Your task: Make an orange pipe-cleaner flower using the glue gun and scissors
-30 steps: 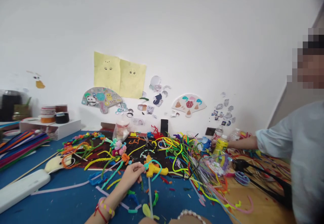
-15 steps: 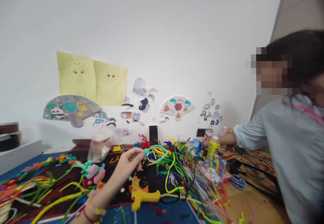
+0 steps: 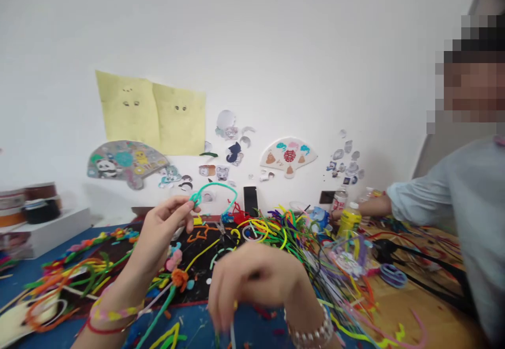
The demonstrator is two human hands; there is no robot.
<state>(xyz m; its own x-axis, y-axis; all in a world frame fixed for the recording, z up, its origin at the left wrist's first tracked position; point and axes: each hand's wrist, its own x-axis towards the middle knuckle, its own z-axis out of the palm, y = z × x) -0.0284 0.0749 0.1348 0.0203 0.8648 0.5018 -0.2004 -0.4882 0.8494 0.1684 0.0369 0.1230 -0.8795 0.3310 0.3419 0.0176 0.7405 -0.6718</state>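
Note:
In the head view, my left hand (image 3: 171, 220) is raised left of centre. Its thumb and fingers pinch a turquoise pipe cleaner (image 3: 218, 183), which has a small twisted bunch at the fingertips and one long end curving out to the right. My right hand (image 3: 256, 280) is low in the middle, blurred, with its back up and its fingers bent down over the blue mat. A bit of yellow shows beneath it, where the hot glue gun lay before. The hand covers the rest, and its grip cannot be made out.
A heap of coloured pipe cleaners (image 3: 276, 231) lies right of centre; more loose ones (image 3: 84, 273) lie left. A yellow bottle (image 3: 350, 217) stands at the right. A co-worker's sleeve (image 3: 418, 199) reaches in there. A phone (image 3: 250, 201) leans on the wall.
My right hand has come into view over the glue gun's spot. My left hand has moved left and up with the turquoise pipe cleaner, away from the heap. The view has shifted slightly.

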